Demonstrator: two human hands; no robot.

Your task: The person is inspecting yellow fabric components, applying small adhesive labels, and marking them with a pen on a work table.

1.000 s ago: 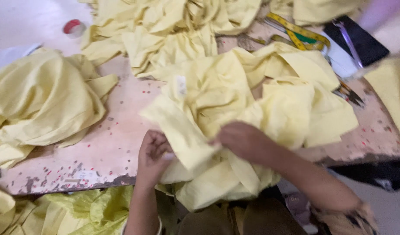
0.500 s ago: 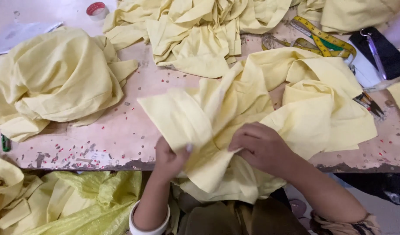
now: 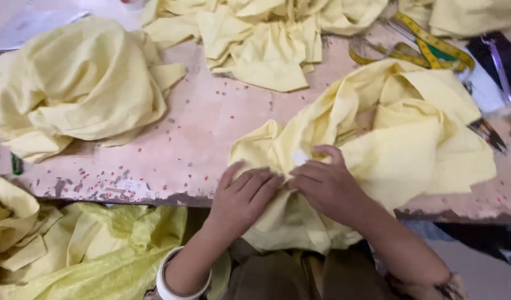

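Observation:
A crumpled pale yellow fabric piece lies on the worn pinkish table and hangs over its near edge. My left hand rests flat on the fabric's near fold, fingers together. My right hand pinches the same fabric beside a small white tag. Both hands touch each other at the table's front edge.
A big yellow fabric heap sits at the left, more yellow pieces at the back. A yellow measuring tape and scissors lie at the right. A yellow-green sack with cloth stands below left.
The raised fold of fabric has been lowered and gathered toward the table edge. Both hands have come together on it; the view has shifted closer.

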